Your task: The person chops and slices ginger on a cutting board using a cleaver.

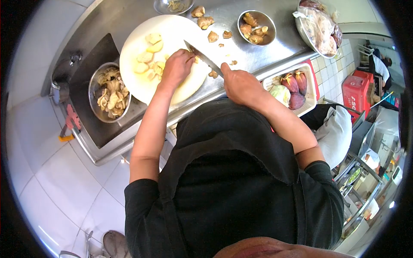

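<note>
A round white cutting board (133, 47) lies on the steel counter, with pale yellow ginger slices (144, 56) on its left part. My right hand (241, 84) is closed round the handle of a knife (205, 59), whose blade points up and left over the board's right edge. My left hand (177, 67) rests over the board near the blade, its fingers bent together; what they hold is hidden. Unpeeled ginger pieces (205, 22) and small scraps lie right of the board. A steel bowl (274, 32) holds more ginger.
A bowl of mushroom-like pieces (92, 101) stands in the sink (81, 92). Right are a basket (309, 103) of cabbage and purple-red buds, and a bowl of bagged food (318, 32). Another bowl (160, 9) is at the back. Another person (337, 135) is near my right side.
</note>
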`<state>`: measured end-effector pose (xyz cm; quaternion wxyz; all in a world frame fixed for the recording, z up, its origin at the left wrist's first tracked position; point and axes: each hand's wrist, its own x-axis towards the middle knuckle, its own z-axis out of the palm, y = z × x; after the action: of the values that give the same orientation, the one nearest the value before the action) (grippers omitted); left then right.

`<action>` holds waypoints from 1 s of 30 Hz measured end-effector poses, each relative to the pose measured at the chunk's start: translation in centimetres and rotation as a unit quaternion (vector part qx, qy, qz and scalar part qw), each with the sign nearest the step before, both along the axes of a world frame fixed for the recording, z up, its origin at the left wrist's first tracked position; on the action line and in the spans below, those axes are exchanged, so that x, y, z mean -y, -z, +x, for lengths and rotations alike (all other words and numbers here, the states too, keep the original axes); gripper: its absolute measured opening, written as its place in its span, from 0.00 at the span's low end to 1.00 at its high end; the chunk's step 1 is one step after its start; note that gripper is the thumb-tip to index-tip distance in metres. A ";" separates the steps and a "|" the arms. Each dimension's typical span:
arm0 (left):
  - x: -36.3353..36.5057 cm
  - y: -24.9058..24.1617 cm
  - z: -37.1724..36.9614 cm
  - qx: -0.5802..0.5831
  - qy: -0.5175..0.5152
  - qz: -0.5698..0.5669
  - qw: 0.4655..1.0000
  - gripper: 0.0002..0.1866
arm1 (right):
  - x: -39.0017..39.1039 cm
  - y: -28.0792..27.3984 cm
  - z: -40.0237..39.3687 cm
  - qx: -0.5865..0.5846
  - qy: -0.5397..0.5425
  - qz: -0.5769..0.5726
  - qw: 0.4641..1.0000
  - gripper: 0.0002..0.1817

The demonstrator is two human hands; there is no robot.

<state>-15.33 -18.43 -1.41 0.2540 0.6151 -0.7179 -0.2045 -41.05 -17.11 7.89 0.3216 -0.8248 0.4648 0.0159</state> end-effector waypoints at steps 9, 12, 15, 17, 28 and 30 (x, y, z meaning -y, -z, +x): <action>0.1 0.1 -0.4 0.010 -0.014 0.021 1.000 0.09 | 0.5 2.8 1.4 -0.068 0.006 0.015 0.998 0.11; -0.4 -0.1 -0.5 0.005 -0.022 0.028 0.999 0.09 | 2.5 0.8 2.1 -0.032 0.000 0.009 0.999 0.11; -0.5 -0.2 -0.4 -0.004 -0.024 0.015 1.000 0.09 | 3.7 -0.2 2.5 -0.019 -0.031 0.017 0.999 0.11; -0.4 -0.1 -0.4 -0.006 -0.026 0.015 1.000 0.09 | 2.3 0.1 2.6 -0.039 -0.004 0.045 0.998 0.11; -1.0 -0.5 0.6 0.008 -0.013 0.005 1.000 0.10 | 1.0 0.6 2.2 -0.004 0.000 -0.050 0.999 0.11; -1.1 -0.1 0.6 0.021 -0.018 -0.010 1.000 0.10 | 0.0 0.0 1.7 -0.014 0.003 -0.030 0.999 0.11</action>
<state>-14.76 -17.37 -1.33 0.2488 0.6291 -0.7143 -0.1795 -39.38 -17.11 7.93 0.2903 -0.8325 0.4717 0.0126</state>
